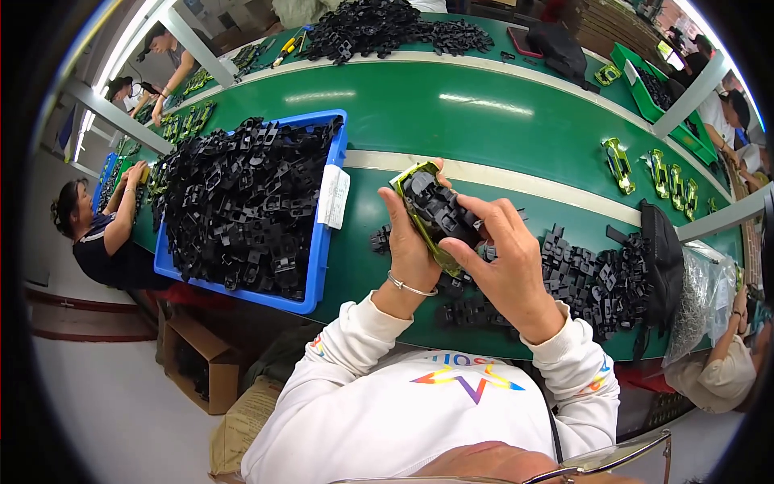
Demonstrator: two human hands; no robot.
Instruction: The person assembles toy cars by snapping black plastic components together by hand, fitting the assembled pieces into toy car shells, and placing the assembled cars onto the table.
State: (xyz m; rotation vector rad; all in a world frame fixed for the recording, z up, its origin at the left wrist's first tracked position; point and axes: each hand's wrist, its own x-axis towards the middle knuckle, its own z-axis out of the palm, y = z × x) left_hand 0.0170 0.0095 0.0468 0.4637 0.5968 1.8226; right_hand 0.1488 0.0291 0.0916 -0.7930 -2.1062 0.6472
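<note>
My left hand (pixel 409 250) is wrapped round a yellow-green toy car body shell (pixel 405 175), tilted above the bench with its hollow underside toward me. A black plastic insert (pixel 435 199) sits in that shell. The thumb and fingers of my right hand (pixel 513 262) close on the black insert's near end; whether they hold a separate small piece there is hidden. Below and beside my hands, many loose black plastic parts (pixel 576 270) lie on the green bench (pixel 387 105). A large blue crate (pixel 320 242) heaped with similar black parts stands to the left of my hands.
Several yellow-green car shells (pixel 618 165) lie on the conveyor at right. A black bag (pixel 661 262) and a clear plastic bag (pixel 701 302) flank the parts. Across the belt rises a black parts pile (pixel 363 31). A co-worker (pixel 101 230) works at left; a cardboard box (pixel 197 363) stands below.
</note>
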